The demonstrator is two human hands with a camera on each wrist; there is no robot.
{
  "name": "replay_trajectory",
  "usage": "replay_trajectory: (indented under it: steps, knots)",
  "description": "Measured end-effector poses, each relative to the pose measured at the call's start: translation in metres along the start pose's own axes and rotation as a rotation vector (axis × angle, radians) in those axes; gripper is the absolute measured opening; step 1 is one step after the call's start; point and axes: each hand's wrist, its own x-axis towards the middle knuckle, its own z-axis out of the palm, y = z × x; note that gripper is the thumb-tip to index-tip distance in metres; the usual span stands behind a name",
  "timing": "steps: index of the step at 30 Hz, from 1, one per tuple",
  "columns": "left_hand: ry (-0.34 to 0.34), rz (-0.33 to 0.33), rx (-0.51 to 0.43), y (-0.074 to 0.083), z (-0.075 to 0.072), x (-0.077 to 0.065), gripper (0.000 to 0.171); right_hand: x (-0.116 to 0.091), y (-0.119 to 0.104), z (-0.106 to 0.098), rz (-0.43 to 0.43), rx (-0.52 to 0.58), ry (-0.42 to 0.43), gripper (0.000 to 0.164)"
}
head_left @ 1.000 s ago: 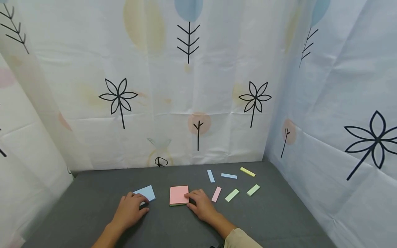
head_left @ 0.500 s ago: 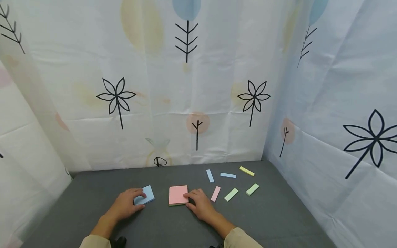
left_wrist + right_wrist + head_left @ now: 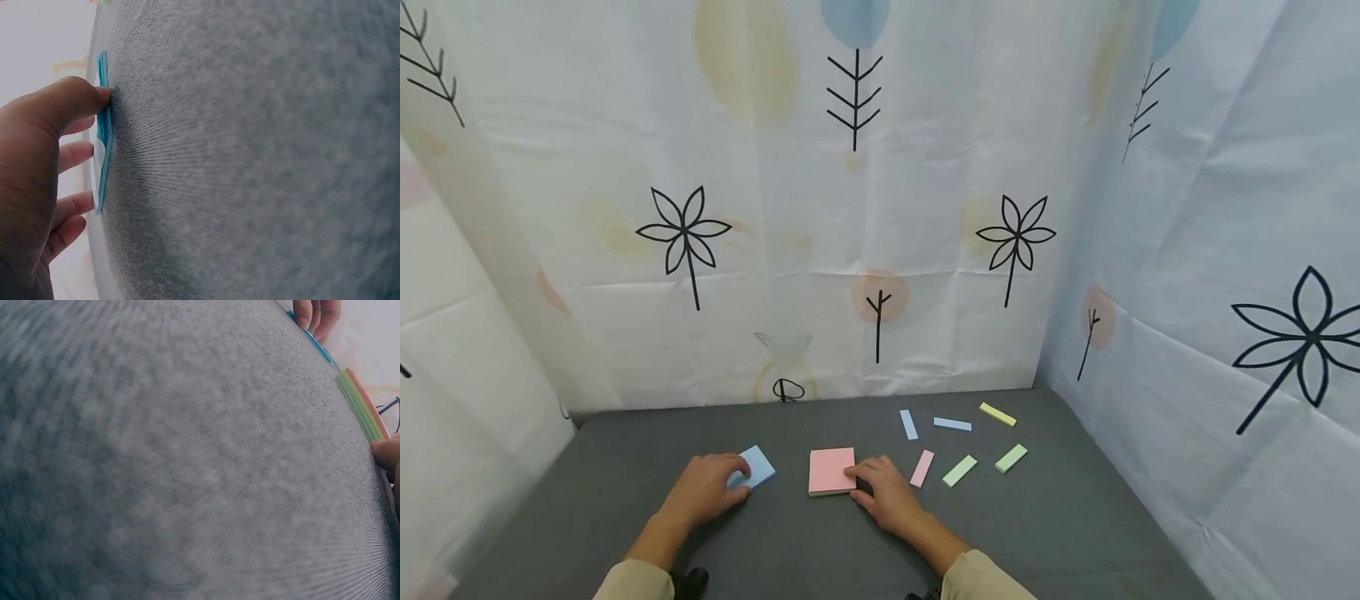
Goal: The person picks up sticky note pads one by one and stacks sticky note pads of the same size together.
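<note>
On the grey table, a thin blue square sticky-note pad [image 3: 758, 467] lies turned at an angle. My left hand [image 3: 702, 490] grips its left side, fingertips over the top and thumb [image 3: 103, 94] at the near edge. To its right sits a thicker square stack of sticky notes [image 3: 831, 472], pink on top. Green and orange layers show along its side in the right wrist view. My right hand [image 3: 887, 498] holds this stack at its right edge, index finger on top and thumb [image 3: 382, 451] at the near corner. The right wrist view cuts off most of that hand.
Right of the stack lie several narrow strips: two blue ones [image 3: 952, 424], a yellow one [image 3: 997, 414], a pink one [image 3: 922, 469] and two green ones [image 3: 960, 471]. A white printed curtain [image 3: 925, 333] hangs behind the table and along both sides.
My left hand has shifted slightly left and its fingers now lie further onto the blue pad, which has turned a little. The right hand and its stack have stayed put.
</note>
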Motion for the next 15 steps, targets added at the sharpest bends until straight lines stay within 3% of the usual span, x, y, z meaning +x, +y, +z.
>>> replay_trajectory:
  steps: [8, 15]
  knots:
    - [0.018, -0.115, -0.058, -0.0032, 0.0023, -0.0028, 0.022, -0.0002, -0.0019, -0.0007, 0.010, 0.000, -0.007, 0.032]
    - [0.047, -0.102, -0.077, -0.0048, -0.0016, -0.0041, 0.025, 0.0003, -0.0041, -0.0029, 0.022, 0.002, -0.016, 0.032]
